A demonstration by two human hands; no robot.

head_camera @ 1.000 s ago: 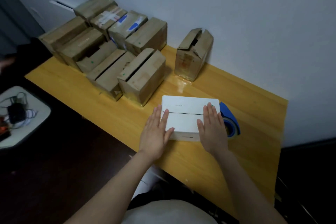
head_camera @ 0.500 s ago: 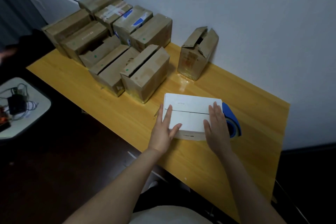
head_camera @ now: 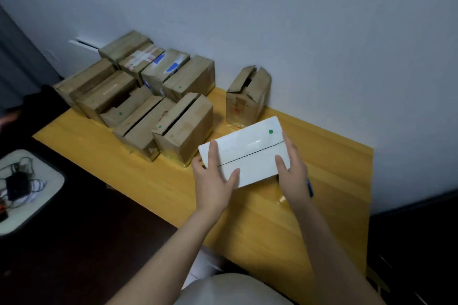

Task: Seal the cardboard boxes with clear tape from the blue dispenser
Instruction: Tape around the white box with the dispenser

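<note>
A side table [head_camera: 37,181] at far left carried cables. Brown cardboard boxes [head_camera: 138,99] stood clustered on the left end of the yellow table [head_camera: 260,225], by the wall. My left hand [head_camera: 213,181] gripped the left end of the white box [head_camera: 247,153], which was tilted at mid-table with its seamed face toward me. An open-flapped brown box [head_camera: 247,99] stood behind it. My right hand [head_camera: 293,171] gripped the right end. A sliver of the blue dispenser [head_camera: 310,188] showed behind that hand.
</note>
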